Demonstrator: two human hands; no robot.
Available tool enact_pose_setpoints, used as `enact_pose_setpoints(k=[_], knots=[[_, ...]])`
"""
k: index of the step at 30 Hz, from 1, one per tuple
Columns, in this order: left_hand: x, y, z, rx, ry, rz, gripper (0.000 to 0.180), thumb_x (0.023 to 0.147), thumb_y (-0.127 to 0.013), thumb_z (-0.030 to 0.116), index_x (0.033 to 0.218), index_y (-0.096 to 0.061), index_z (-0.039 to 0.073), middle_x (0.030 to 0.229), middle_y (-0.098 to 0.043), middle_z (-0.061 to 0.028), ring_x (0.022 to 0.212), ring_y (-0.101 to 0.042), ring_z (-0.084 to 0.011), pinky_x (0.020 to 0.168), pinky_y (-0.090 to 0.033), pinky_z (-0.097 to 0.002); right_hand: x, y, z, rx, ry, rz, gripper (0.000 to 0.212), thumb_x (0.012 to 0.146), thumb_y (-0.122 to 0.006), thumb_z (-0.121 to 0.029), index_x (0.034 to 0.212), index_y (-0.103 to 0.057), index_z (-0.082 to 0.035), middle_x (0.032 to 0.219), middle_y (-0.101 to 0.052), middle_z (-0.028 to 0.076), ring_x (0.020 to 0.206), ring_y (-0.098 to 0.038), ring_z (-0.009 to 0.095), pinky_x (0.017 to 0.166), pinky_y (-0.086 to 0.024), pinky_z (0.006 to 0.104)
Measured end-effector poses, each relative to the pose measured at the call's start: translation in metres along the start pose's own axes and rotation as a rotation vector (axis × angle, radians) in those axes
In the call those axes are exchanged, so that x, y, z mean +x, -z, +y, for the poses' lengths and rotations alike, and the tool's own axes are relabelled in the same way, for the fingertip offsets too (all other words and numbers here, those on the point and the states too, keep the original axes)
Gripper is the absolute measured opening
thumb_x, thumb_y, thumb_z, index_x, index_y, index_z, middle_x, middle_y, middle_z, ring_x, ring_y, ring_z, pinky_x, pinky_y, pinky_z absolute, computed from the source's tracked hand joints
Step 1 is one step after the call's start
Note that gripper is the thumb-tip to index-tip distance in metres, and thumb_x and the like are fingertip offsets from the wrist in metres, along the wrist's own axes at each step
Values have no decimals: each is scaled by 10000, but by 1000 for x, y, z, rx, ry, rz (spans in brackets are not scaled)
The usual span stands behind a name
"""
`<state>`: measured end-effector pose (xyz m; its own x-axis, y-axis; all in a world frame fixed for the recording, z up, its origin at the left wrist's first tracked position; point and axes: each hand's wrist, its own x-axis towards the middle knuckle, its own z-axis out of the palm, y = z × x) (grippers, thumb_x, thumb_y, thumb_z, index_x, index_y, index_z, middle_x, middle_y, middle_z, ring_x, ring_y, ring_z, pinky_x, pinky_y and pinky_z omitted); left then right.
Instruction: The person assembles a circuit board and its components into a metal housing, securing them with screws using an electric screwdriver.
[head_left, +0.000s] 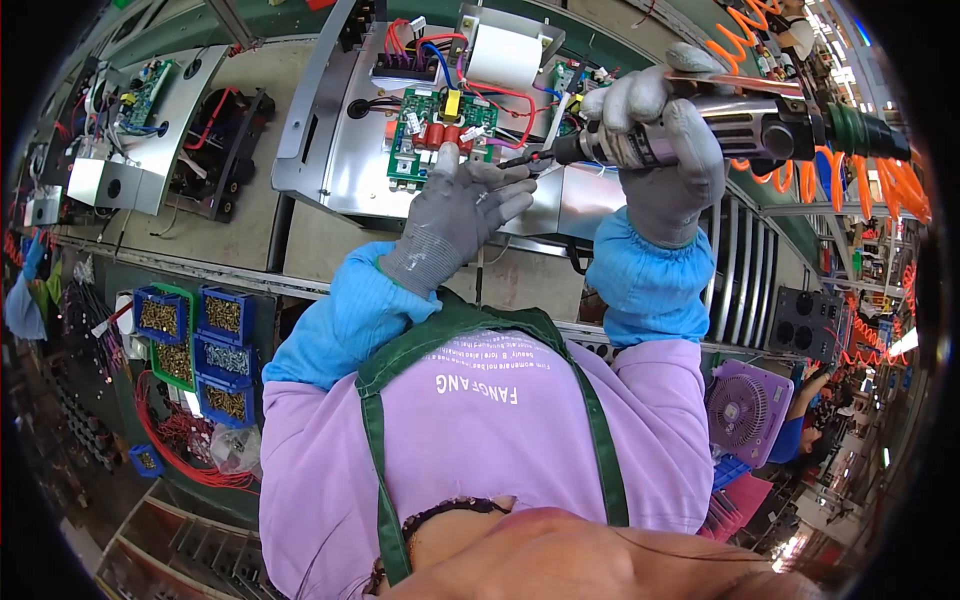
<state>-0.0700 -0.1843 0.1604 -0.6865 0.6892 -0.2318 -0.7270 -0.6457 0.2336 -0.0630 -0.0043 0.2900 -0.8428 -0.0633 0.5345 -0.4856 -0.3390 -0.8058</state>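
My right hand (pixel 675 150), in a grey-and-white glove, is wrapped around a silver-and-black power screwdriver (pixel 775 135). The tool lies nearly level, its bit pointing left toward a green circuit board (pixel 408 160) in an open metal chassis (pixel 342 165). My left hand (pixel 452 210), gloved in grey, has its fingers apart at the board's near right corner. Its thumb tip is by the red cylindrical parts (pixel 436 135), and the other fingers lie close to the driver's bit. Whether they touch the bit I cannot tell.
Another open chassis (pixel 190 120) stands on the bench at left. Blue bins of screws (pixel 224 315) and a green tray (pixel 172 362) sit at lower left, near red wires (pixel 190 455). Orange coiled hoses (pixel 865 185) hang at right, above a purple fan (pixel 738 408).
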Motion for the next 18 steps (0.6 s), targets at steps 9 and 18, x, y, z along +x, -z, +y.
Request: enact_pose_setpoints(k=[9,18], knots=[[-1,-10,2,110,-11,-45,646,920,-450,549,1175,-505,-42,1220,-510,-239,1101,-563,-336,965,-494,-396,-12,0,-6,38,13,-20,425,847,-478,-201,1240,-439,-45,818,-522,40,666,-505,178,750,-438,412],[-9,3,7,464,8,-94,421,951,-540,263,1249,-477,-27,1024,-543,-107,874,-572,-131,780,-534,-227,-16,12,-8,183,167,124,410,876,-461,-207,1249,-432,-39,815,-549,85,662,-551,209,763,-493,459]])
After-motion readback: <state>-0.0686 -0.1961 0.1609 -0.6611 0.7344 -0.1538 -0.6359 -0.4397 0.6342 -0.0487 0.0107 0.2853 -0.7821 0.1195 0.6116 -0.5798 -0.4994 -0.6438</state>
